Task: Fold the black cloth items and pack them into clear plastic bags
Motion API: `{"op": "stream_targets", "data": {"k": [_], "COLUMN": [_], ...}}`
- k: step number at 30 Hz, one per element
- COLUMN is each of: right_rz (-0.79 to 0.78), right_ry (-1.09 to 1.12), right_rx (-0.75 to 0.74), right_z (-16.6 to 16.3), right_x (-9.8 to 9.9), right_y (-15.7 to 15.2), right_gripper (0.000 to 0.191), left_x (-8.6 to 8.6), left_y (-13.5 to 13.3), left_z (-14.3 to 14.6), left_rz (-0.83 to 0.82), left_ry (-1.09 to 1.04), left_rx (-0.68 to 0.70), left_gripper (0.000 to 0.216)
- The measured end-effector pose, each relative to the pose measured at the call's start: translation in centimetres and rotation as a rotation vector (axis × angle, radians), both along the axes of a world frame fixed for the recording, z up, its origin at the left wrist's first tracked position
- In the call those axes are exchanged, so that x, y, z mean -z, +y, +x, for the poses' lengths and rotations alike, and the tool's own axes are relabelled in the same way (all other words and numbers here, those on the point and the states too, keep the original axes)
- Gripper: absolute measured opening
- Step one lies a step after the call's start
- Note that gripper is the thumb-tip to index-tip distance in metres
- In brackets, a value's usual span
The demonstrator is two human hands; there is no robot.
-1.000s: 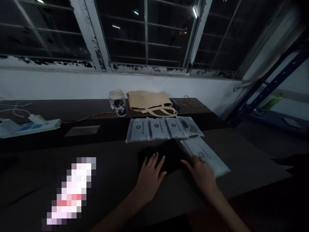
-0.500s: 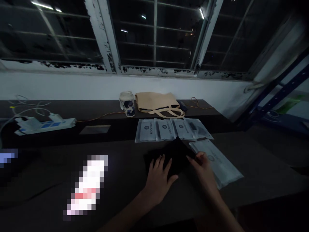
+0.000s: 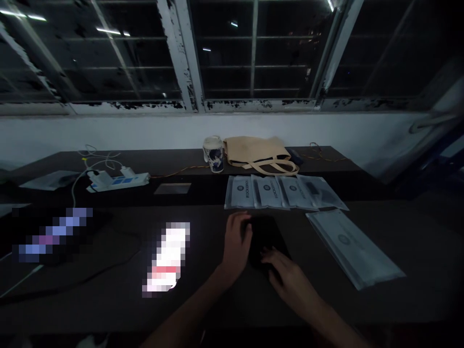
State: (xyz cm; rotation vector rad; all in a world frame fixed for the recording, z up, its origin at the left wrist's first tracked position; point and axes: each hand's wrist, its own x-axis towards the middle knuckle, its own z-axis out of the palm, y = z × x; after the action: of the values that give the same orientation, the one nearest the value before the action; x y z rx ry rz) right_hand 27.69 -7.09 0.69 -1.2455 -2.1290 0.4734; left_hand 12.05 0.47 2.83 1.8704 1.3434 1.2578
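Note:
A folded black cloth item (image 3: 266, 232) lies on the dark table in front of me; it is too dark to tell what kind it is. My left hand (image 3: 237, 241) rests at its left edge, fingers curved toward the far corner and the thumb apart from them. On the near part of the cloth lies my right hand (image 3: 288, 278), fingers stretched out and touching its surface. To the right is a frosted zip bag (image 3: 355, 246), lying flat with a printed logo. Behind the cloth, several similar zip bags (image 3: 268, 191) overlap in a row.
On the raised back ledge stand a patterned cup (image 3: 213, 154), a beige tote bag (image 3: 257, 151) and a white power strip (image 3: 119, 182) with plugs and cables. A lit, blurred-out phone-like screen (image 3: 168, 256) lies left of my hands. Barred windows (image 3: 253, 53) are behind.
The black cloth now looks narrower and more compact. My left hand has shifted to its left edge; my right hand has let go of its right edge and lies on top. The view has turned left.

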Motion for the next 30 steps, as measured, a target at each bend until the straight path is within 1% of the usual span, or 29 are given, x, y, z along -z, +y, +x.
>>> {"op": "stream_targets", "data": {"k": [2, 3, 4, 5, 7, 10, 12, 13, 14, 16, 17, 18, 19, 21, 22, 25, 26, 27, 29, 30], "right_rz": [0.003, -0.002, -0.008, -0.015, -0.031, -0.099, -0.141, -0.143, -0.137, -0.164, -0.207, -0.268, -0.332, -0.452, -0.515, -0.723, -0.748, -0.741, -0.679, -0.644], "right_ry": [-0.019, -0.028, -0.037, -0.048, -0.062, -0.043, 0.032, 0.084, 0.131, 0.172, 0.159, 0.131, 0.100, 0.068, 0.084, 0.259, 0.326, 0.382, 0.440, 0.436], "right_rx": [-0.018, -0.025, -0.028, -0.031, -0.028, -0.061, -0.031, 0.038, 0.145, 0.389, 0.476, 0.524, 0.537, 0.487, 0.451, 0.366, 0.345, 0.322, 0.258, 0.238], "right_z": [0.0, 0.0, 0.0, 0.0, 0.1, 0.8, 1.7, 2.2, 2.8, 3.8, 4.1, 4.3, 4.4, 4.1, 3.8, 2.9, 2.7, 2.7, 2.8, 3.1], "right_x": [0.0, 0.0, 0.0, 0.1, 0.1, 0.0, -0.2, -0.3, -0.3, -0.3, -0.3, -0.3, -0.3, -0.6, -0.9, -1.5, -1.7, -1.7, -1.8, -1.8], "right_y": [-0.1, -0.2, -0.4, -0.6, -1.1, -1.6, -1.3, -0.9, -0.4, 0.9, 1.6, 2.2, 2.8, 3.7, 4.0, 4.6, 4.7, 4.8, 4.9, 5.0], "right_gripper": [0.041, 0.041, 0.042, 0.041, 0.041, 0.041, 0.029, 0.023, 0.022, 0.030, 0.037, 0.044, 0.049, 0.049, 0.048, 0.047, 0.048, 0.052, 0.054, 0.050], "left_x": [-0.5, -0.5, -0.2, 0.2, 1.2, 2.4, 2.6, 2.6, 2.6, 2.5, 2.5, 2.6, 2.7, 2.9, 3.0, 3.3, 3.3, 3.3, 3.2, 3.1], "left_y": [-0.1, 0.1, 0.3, 0.7, 1.4, 1.9, 1.9, 1.8, 1.7, 1.5, 1.4, 1.3, 1.2, 1.1, 1.1, 1.0, 1.0, 1.1, 1.3, 1.4], "left_z": [0.7, 1.1, 1.4, 1.6, 1.8, 1.4, 1.1, 1.0, 1.0, 1.1, 1.2, 1.2, 1.3, 1.4, 1.5, 1.6, 1.7, 1.7, 1.6, 1.5], "left_rz": [0.114, 0.151, 0.169, 0.171, 0.167, 0.189, 0.196, 0.197, 0.197, 0.196, 0.196, 0.199, 0.203, 0.204, 0.191, 0.119, 0.103, 0.094, 0.089, 0.084], "left_ry": [0.217, 0.339, 0.445, 0.518, 0.594, 0.629, 0.653, 0.666, 0.676, 0.685, 0.685, 0.685, 0.685, 0.686, 0.686, 0.672, 0.665, 0.656, 0.632, 0.611], "left_rx": [0.213, 0.319, 0.395, 0.436, 0.452, 0.436, 0.415, 0.406, 0.396, 0.373, 0.358, 0.339, 0.312, 0.230, 0.166, -0.033, -0.077, -0.102, -0.107, -0.104], "left_gripper": [0.026, 0.028, 0.029, 0.030, 0.032, 0.035, 0.035, 0.035, 0.036, 0.039, 0.042, 0.044, 0.045, 0.047, 0.047, 0.050, 0.051, 0.052, 0.050, 0.048]}}
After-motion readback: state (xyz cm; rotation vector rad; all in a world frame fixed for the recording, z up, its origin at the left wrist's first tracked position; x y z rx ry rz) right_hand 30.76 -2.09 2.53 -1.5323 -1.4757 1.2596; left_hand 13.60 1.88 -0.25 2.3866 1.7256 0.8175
